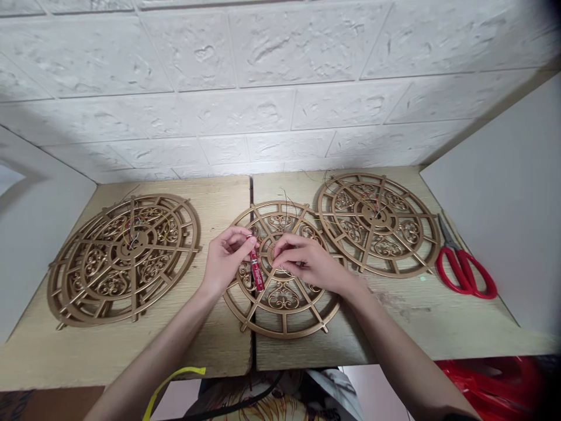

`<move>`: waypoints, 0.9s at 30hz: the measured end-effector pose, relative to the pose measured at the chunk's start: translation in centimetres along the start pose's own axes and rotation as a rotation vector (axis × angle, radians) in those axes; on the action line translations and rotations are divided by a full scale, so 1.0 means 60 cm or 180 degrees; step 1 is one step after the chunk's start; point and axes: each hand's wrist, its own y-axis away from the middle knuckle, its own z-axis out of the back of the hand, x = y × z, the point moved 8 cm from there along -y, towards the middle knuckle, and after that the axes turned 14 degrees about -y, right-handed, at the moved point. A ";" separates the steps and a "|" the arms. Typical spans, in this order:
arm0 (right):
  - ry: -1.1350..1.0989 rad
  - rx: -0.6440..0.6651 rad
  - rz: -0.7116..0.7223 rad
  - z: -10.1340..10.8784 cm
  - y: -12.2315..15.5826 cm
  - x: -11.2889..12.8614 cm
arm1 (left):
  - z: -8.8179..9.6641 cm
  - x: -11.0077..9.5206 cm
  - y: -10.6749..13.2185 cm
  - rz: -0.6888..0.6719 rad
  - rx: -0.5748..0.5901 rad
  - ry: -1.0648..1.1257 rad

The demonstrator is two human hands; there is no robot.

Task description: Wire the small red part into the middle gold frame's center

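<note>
In front of me lies a round gold openwork frame [284, 336] with spokes and scrollwork. My left hand [228, 257] is closed around the upper end of a slim red stick [258, 275] with white print and a pale band, tilted over the frame's left side. Close to the frame's hub, my right hand [307, 260] is pinched, thumb against fingers. Thin strands show near its fingertips, but what it holds is too small to make out. Fine dark wires [286, 210] rise from behind that hand. The fingers partly cover the hub.
Stacked gold frames [135, 313] with thin coloured wires lie left, and more gold frames [433, 234] lie right. Red-handled scissors [467, 272] rest by the right panel [504, 193]. A seam splits the wooden tabletop [214, 351]. A white brick-pattern wall [280, 52] stands behind.
</note>
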 end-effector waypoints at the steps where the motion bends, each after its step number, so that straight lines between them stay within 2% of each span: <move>1: -0.0082 0.0034 -0.0006 -0.001 0.000 0.001 | 0.000 0.001 0.000 0.0027 -0.0005 0.0008; 5: -0.0442 0.0218 -0.0090 -0.011 0.000 0.003 | 0.001 0.003 -0.002 0.0056 -0.0044 -0.0006; 11: -0.1034 0.0253 -0.0667 -0.021 0.009 -0.015 | -0.004 0.003 -0.003 0.0058 -0.0038 -0.0017; 16: -0.0773 0.0491 -0.0393 -0.028 0.007 -0.003 | -0.005 0.003 -0.003 0.0123 -0.0083 0.0007; 22: -0.0526 0.0386 -0.0784 -0.024 0.012 -0.016 | -0.008 0.003 -0.007 0.0054 -0.0108 -0.0081; 27: -0.0210 0.0512 -0.0686 -0.035 0.013 -0.016 | -0.010 0.003 -0.007 -0.0060 -0.0281 -0.0086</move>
